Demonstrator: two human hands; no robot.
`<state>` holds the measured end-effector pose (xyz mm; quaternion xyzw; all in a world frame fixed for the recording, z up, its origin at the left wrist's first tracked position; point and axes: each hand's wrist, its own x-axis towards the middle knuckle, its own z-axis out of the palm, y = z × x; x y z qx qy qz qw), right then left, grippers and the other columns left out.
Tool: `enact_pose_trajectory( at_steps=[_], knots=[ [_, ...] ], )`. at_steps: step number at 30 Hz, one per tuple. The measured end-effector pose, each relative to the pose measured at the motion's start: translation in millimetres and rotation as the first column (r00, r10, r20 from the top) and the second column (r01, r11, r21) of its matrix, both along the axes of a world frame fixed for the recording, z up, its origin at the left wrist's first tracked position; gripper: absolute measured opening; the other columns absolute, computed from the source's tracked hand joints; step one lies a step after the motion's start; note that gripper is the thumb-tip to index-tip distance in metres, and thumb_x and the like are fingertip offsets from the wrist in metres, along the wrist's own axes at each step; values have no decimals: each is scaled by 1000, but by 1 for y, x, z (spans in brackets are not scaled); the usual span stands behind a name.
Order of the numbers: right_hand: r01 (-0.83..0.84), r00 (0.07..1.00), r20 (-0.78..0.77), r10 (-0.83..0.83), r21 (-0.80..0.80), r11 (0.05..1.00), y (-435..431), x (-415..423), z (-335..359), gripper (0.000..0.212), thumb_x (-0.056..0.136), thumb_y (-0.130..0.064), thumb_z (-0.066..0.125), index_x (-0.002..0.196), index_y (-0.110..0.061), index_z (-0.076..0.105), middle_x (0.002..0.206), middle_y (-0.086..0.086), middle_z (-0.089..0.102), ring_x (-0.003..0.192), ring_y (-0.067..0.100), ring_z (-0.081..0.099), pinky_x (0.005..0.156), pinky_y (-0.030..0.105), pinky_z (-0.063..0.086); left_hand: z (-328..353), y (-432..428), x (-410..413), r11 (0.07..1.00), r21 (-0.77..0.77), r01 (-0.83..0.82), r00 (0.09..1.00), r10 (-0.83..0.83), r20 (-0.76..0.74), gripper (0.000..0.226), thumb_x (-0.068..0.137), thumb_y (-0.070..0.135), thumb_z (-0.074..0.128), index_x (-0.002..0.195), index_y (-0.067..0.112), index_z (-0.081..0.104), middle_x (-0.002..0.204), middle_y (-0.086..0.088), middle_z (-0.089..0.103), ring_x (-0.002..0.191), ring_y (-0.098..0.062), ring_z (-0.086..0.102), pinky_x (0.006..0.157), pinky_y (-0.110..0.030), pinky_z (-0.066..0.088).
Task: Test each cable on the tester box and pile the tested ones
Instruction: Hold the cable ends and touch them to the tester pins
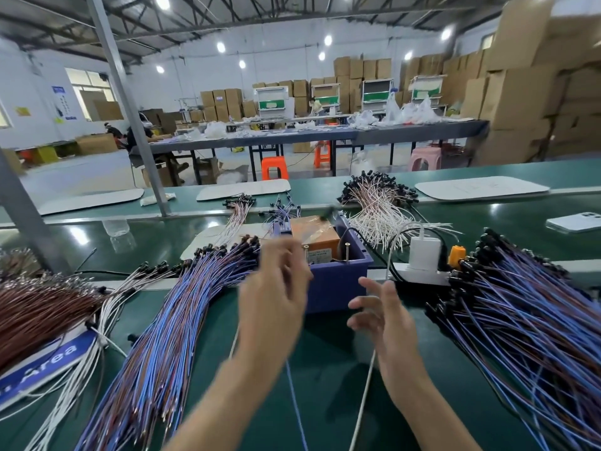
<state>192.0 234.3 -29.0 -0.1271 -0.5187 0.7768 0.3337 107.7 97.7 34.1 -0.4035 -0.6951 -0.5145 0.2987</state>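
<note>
A fanned pile (169, 336) of blue cables lies just left of the left hand (276, 297). That hand is blurred, held up in front of the near left corner of the box (338, 288). Whether its fingers pinch anything cannot be told, though one blue cable (294, 402) trails down below its wrist. Two metal posts (347, 252) stand inside the box, just beyond both hands. The right hand (380, 320) hovers at the box's near right corner, fingers spread, holding nothing. A second pile (527, 327) lies to its right. To test well, the person should probably seat each cable end squarely on a post, hold it steady until the box answers, then drop the cable onto one pile only.
</note>
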Motion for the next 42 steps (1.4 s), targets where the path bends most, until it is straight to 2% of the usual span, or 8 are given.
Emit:
enact_pose_trajectory(
  at_steps=[5, 13, 18, 23, 26, 28, 34, 42],
  knots=[
    [-146, 982, -152, 108, -272, 951, 9, 15, 8, 56, 85, -64, 49, 113, -23, 74, 94, 7, 74, 93, 21, 72, 86, 36, 51, -69, 36, 41, 932, -362, -32, 996, 1, -86, 8, 101, 37, 48, 106, 31, 47, 62, 7, 65, 45, -14, 59, 40, -31, 45],
    [-193, 979, -125, 160, -326, 926, 23, 32, 10, 30, 83, -39, 68, 97, -15, 78, 41, -4, 26, 39, 11, 36, 62, 27, 54, -79, 33, 36, 812, -558, 172, 966, -251, -68, 19, 106, 47, 31, 114, 36, 45, 99, 12, 68, 74, -13, 64, 57, -28, 49],
    [-241, 970, -103, 219, -329, 913, 31, 31, 6, 35, 93, -29, 53, 119, -14, 73, 45, -3, 34, 32, 10, 32, 72, 30, 59, -53, 13, 24, 630, -773, 67, 950, -277, -144, 29, 105, 44, 27, 134, 47, 32, 111, 11, 69, 88, -13, 67, 69, -39, 55],
    [-133, 984, -172, 56, -478, 868, 40, 29, 7, 49, 81, -6, 58, 128, -16, 64, 73, 1, 63, 36, 6, 34, 37, 20, 41, -18, -9, -9, 420, -881, -220, 944, -137, -301, 31, 106, 46, 36, 126, 32, 55, 117, 9, 68, 108, -17, 65, 74, -33, 49],
    [-81, 991, -132, 21, -477, 875, 42, 31, 7, 45, 87, -5, 54, 129, -18, 63, 73, -1, 62, 39, 6, 35, 33, 17, 26, 6, -33, -28, 481, -800, -359, 874, -126, -469, 14, 81, 41, 81, 90, 33, 73, 82, 16, 71, 79, -13, 68, 60, -27, 51],
    [-62, 996, -80, 31, -420, 906, 40, 31, 5, 36, 97, -6, 47, 127, -20, 64, 72, -1, 62, 39, 6, 36, 32, 18, 23, 7, -47, -39, 536, -735, -416, 852, -53, -521, 28, 62, 30, 95, 79, 33, 73, 78, 15, 65, 78, -17, 62, 61, -31, 51],
    [-67, 996, 41, 77, -195, 978, 23, 26, 0, 39, 97, -47, 49, 117, -24, 72, 49, 2, 39, 31, 11, 27, 34, 20, 18, -10, -31, -17, 827, -359, -432, 829, 207, -520, 33, 82, 11, 81, 112, 20, 74, 95, 1, 53, 89, -25, 48, 73, -38, 46],
    [147, 971, 159, -176, 178, 973, 11, 17, -14, 52, 107, -8, 40, 122, -53, 61, 69, -5, 59, 46, 11, 44, 41, 24, 36, -50, 19, 37, 966, -239, -93, 863, -42, -503, 19, 103, 24, 58, 110, 21, 75, 99, 2, 61, 92, -16, 54, 82, -27, 48]
  ],
)
